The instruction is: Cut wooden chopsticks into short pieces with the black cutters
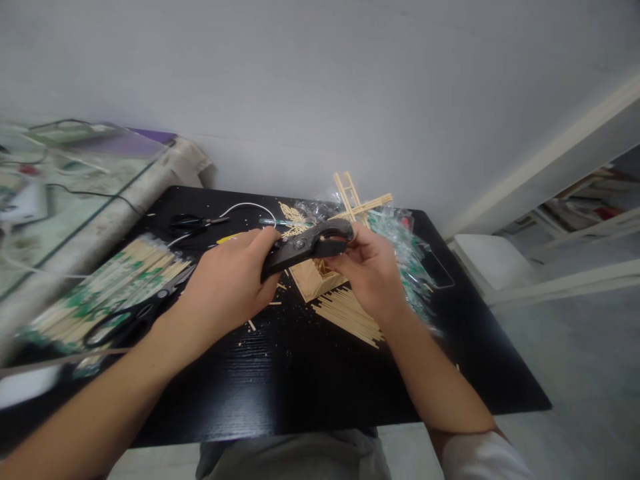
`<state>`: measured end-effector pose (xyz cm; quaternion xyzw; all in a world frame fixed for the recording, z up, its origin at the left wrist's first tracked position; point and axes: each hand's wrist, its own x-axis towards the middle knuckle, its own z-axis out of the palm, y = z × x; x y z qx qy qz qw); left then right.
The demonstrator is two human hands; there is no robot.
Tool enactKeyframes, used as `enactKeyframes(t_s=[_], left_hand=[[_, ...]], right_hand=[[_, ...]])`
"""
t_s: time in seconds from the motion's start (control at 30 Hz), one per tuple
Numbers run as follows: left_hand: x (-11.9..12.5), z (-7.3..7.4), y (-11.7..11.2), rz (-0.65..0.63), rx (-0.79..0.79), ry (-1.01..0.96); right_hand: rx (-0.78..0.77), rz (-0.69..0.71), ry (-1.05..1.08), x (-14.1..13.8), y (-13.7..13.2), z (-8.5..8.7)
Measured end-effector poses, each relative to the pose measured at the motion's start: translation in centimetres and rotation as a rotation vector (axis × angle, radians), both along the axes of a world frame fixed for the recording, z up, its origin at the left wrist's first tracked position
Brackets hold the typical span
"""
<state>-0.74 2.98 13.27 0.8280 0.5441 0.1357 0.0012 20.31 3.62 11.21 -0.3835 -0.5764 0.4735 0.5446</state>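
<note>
My left hand [227, 283] is closed around the handles of a dark cutting plier [305, 247], held above the black table [300, 380]. My right hand [367, 270] is pinched at the tool's jaw end, fingers curled; whether it holds a stick there is hidden. Directly beneath the tool stands a small wooden stick model [317, 277] with a cross-shaped stick frame [357, 200] rising behind it. A loose pile of cut sticks [345, 313] lies just below my right hand.
Wrapped chopstick bundles [107, 287] lie at the left with black scissors [135, 317] on them. Smaller scissors [193, 222] and a white cable [245, 207] sit at the back. Crumpled green-printed wrappers [407, 257] pile at the right. A glass-topped table [55, 200] adjoins at the left.
</note>
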Motion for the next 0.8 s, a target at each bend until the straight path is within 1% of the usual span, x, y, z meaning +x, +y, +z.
enactKeyframes(t_s=[0.33, 0.5, 0.6, 0.73, 0.8], left_hand=[[0.2, -0.1, 0.0, 0.001, -0.034, -0.023], [0.1, 0.0, 0.1, 0.019, -0.016, -0.059], [-0.2, 0.0, 0.4, 0.026, -0.025, -0.185], [-0.6, -0.4, 1.1, -0.016, -0.166, -0.511], [-0.5, -0.5, 1.2, -0.035, -0.217, -0.643]], right_hand=[[-0.023, 0.046, 0.049, -0.1, 0.0, 0.3], [-0.052, 0.109, 0.098, -0.1, 0.1, 0.0], [-0.086, 0.150, 0.109, 0.0, 0.0, -0.1], [-0.084, 0.179, 0.147, 0.0, -0.2, -0.1], [-0.078, 0.182, 0.150, -0.1, -0.3, -0.1]])
